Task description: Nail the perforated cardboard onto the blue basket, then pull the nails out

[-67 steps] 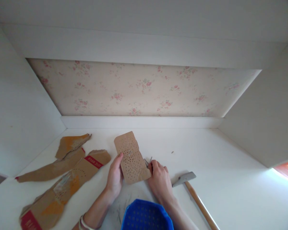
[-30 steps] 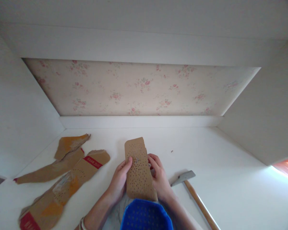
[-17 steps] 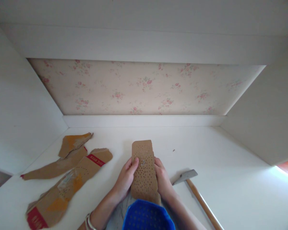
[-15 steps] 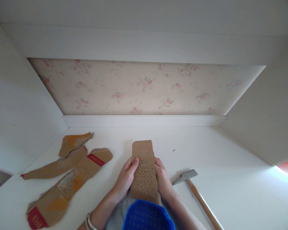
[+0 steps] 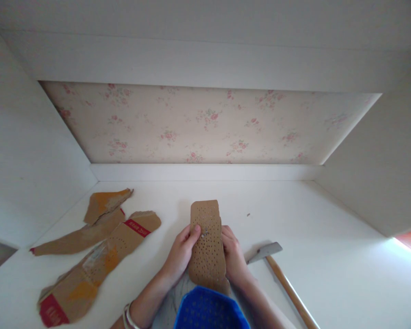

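A brown cardboard piece (image 5: 208, 256) full of punched holes is held up in front of me, its top edge farthest away. My left hand (image 5: 181, 251) grips its left edge with the thumb lying on the front. My right hand (image 5: 233, 253) is closed at the right edge, its fingertips partly hidden. A small greyish spot, too small to make out, shows on the cardboard by my left thumb. Just below the cardboard is a blue plastic basket (image 5: 210, 292) with a perforated bottom, cut off by the lower frame edge.
A hammer-like tool (image 5: 289, 288) with a wooden handle and grey metal head lies on the white surface (image 5: 281, 201) to the right. Torn cardboard pieces (image 5: 116, 249) with red and orange markings lie at left. A small brown scrap (image 5: 248, 214) sits beyond my right hand.
The perforated cardboard has shifted very slightly to the right with both hands. My right hand's fingers look a little more curled at its edge.
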Motion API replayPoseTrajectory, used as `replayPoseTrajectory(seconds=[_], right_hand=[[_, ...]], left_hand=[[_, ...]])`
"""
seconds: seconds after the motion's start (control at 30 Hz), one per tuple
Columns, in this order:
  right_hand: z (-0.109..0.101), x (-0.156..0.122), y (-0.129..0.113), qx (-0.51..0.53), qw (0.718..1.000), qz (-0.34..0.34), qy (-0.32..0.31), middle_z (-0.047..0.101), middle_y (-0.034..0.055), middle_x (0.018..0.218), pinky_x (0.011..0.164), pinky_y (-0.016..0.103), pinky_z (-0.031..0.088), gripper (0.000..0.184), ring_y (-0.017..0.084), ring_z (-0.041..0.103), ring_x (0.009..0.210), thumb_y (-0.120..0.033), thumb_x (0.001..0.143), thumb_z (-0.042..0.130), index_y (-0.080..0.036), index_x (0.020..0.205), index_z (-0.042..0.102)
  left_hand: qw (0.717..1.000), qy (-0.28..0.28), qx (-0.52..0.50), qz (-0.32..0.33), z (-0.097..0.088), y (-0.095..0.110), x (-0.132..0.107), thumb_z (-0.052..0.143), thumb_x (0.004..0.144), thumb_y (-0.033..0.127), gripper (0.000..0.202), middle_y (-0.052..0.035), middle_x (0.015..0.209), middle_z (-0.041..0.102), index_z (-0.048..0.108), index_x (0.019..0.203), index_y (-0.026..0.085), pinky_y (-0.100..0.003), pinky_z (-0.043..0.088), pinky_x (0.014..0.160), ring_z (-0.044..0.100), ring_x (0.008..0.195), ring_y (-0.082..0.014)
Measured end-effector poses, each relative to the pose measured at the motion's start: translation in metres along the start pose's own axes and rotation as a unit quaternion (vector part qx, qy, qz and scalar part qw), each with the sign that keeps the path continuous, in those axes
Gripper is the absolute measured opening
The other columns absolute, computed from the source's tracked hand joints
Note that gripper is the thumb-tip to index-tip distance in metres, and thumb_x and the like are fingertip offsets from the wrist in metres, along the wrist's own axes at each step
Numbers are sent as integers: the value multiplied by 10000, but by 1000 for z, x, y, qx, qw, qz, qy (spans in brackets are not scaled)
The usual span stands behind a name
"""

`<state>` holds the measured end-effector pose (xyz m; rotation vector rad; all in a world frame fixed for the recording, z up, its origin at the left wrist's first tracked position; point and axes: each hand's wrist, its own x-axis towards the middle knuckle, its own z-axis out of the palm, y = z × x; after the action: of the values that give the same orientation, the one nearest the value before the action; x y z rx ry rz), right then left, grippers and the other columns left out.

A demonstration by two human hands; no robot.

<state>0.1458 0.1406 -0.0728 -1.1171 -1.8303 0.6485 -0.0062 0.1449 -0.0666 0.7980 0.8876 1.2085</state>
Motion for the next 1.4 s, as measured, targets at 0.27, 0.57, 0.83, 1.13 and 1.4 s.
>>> replayPoseTrajectory(seconds=[0.27,0.57,0.83,1.13,1.4], right_hand=[[1,0,7,1,999,21,-25,696,101,1085,872,352,507,291,247,593,1015,-178,927,492,-238,1026,759],[-1,0,4,3,999,22,-24,695,89,1022,839,334,494,298,242,585,970,-173,929,484,-242,1007,763],[0,-3,3,15,1000,14,-7,680,89,1046,805,318,484,264,231,586,935,-187,931,517,-248,1001,764],[3,-3,8,46,999,6,7,669,92,1091,881,342,497,286,242,596,1005,-168,926,513,-250,1077,742],[2,1,13,63,997,21,43,642,80,1129,859,307,523,376,223,625,1008,-95,825,601,-248,1156,695]], left_hand=[[999,19,-32,-31,-1,1,0,704,824,438,379,-126,1015,755,714,1060,141,-375,517,862,683,1004,-296],[1000,7,2,-14,-2,-1,0,691,839,430,354,-118,1055,748,725,1051,149,-359,510,863,668,1028,-289],[1000,-8,5,-11,-2,0,0,670,856,444,364,-119,1074,743,726,1067,152,-357,495,887,665,1024,-286],[1000,-24,9,-5,-5,-4,1,645,874,448,385,-122,1115,732,703,1108,148,-373,476,927,658,1051,-282],[999,17,-45,2,-7,-7,5,675,850,448,366,-123,1063,736,696,1050,142,-366,501,879,673,1004,-270]])
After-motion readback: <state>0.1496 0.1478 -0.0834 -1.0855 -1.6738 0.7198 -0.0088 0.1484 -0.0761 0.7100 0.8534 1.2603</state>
